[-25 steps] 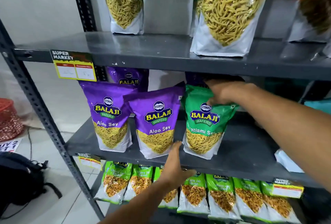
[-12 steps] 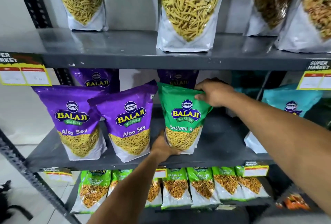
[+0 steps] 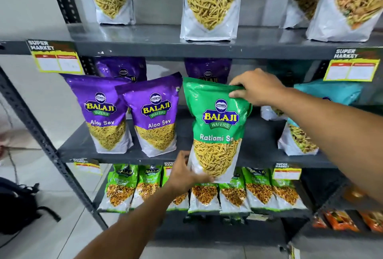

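Purple Aloo Sev packs (image 3: 103, 113): two, upright on middle shelf (image 3: 259, 153), left of both grips. Left grip (image 3: 184, 176): fingers curled round lower left corner of green Ratlami Sev pack (image 3: 217, 126). Pack: upright, between the grips, before shelf's front edge. Right grip (image 3: 259, 88): pinches pack's top right corner. Teal pack (image 3: 327, 93): just right of right grip
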A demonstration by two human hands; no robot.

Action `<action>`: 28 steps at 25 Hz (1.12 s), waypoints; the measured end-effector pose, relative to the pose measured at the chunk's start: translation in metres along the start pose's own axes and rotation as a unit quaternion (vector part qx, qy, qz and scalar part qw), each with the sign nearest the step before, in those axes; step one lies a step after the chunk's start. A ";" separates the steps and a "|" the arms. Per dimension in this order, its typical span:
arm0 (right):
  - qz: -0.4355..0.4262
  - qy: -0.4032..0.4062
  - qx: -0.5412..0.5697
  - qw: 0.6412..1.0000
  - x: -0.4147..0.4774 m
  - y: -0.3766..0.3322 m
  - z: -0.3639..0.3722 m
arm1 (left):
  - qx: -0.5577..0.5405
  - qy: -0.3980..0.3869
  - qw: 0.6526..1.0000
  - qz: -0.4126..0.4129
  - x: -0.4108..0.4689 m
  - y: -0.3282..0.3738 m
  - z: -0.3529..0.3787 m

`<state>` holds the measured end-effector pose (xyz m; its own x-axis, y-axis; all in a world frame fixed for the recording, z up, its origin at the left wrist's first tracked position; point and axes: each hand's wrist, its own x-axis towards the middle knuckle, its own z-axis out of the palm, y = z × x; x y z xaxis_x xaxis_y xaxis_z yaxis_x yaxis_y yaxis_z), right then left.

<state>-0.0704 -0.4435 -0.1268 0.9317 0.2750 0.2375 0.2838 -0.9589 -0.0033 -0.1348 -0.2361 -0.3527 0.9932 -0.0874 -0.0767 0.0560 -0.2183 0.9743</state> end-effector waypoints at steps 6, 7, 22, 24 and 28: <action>-0.065 0.073 0.050 0.994 -0.022 -0.028 -0.058 | -0.052 0.066 0.996 0.043 -0.083 0.046 -0.008; -0.071 0.090 0.056 0.992 -0.021 -0.033 -0.070 | -0.066 0.073 0.994 0.049 -0.092 0.057 -0.010; -0.170 0.247 0.023 0.954 0.012 -0.109 -0.232 | -0.066 0.158 0.966 0.194 -0.091 0.166 -0.102; -0.185 0.275 0.016 0.943 0.023 -0.121 -0.250 | -0.034 0.160 0.962 0.218 -0.076 0.182 -0.127; -0.206 0.318 -0.019 0.925 0.048 -0.144 -0.286 | 0.056 0.173 0.946 0.269 -0.041 0.221 -0.189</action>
<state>-0.1320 -0.3125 0.1631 0.4212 0.5319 0.7346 0.5656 -0.7872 0.2457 -0.1434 -0.0969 -0.0941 0.8493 0.1043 0.5175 -0.4594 -0.3366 0.8219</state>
